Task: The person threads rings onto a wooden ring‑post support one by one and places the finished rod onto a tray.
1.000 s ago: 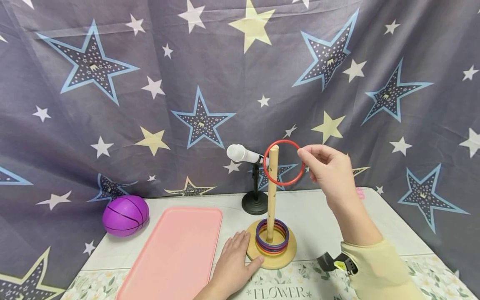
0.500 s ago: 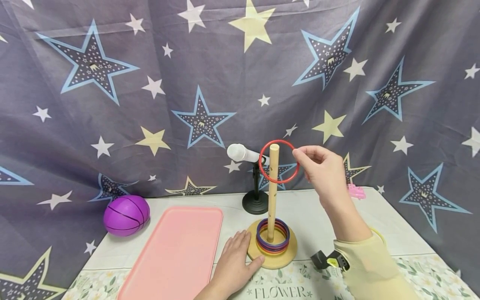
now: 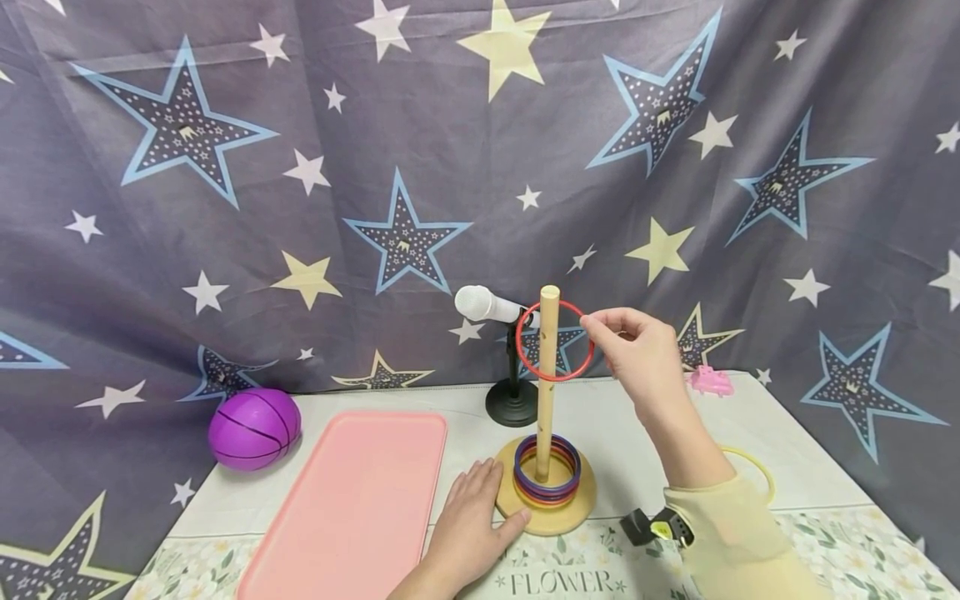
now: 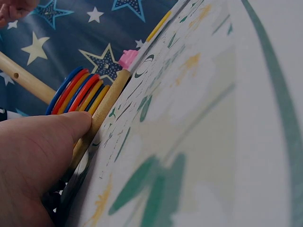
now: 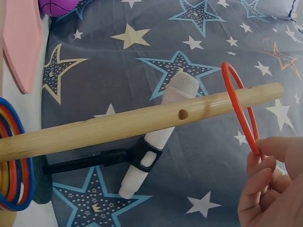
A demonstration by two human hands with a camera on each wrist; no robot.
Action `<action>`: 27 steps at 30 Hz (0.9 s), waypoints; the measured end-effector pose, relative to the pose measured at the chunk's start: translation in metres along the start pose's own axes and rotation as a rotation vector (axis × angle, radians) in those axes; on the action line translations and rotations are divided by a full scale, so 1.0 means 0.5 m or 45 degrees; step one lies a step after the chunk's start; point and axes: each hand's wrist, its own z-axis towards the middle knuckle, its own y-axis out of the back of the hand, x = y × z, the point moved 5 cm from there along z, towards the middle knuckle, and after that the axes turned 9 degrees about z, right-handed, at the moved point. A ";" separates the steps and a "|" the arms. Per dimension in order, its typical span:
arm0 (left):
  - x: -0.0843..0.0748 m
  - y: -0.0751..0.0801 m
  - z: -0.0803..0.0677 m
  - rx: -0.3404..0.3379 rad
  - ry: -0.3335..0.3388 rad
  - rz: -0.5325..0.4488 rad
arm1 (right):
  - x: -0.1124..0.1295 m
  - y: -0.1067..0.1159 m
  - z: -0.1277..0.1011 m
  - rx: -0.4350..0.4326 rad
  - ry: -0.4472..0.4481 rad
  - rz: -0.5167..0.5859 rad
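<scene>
Thumb and fingers of my right hand [image 3: 637,350] pinch the right side of a red ring [image 3: 519,342]. The ring is tilted and encircles the upright wooden peg [image 3: 549,408] just below its top; in the right wrist view the red ring [image 5: 236,101] passes in front of and behind the peg. Lower down, a stack of blue, red and yellow rings [image 4: 75,92] lies round the peg on its round wooden base [image 3: 579,515]. My left hand [image 3: 468,525] rests flat with its fingers at the base's left edge and its thumb [image 4: 78,124] on the near rim.
Behind the peg stands a white microphone [image 3: 480,304] on a black stand [image 3: 512,403]. A pink tray [image 3: 352,492] and a purple ball [image 3: 255,429] are on the left. Rightward lie a pink object [image 3: 710,381] and a thin yellow ring [image 3: 759,467], partly hidden by the right sleeve.
My right hand has moved left and slightly down with the red ring, which now goes round the peg's upper end. The left hand stays in place.
</scene>
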 end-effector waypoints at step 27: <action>-0.003 0.002 0.003 0.021 0.013 -0.002 | -0.122 0.001 -0.029 0.035 -0.164 -0.045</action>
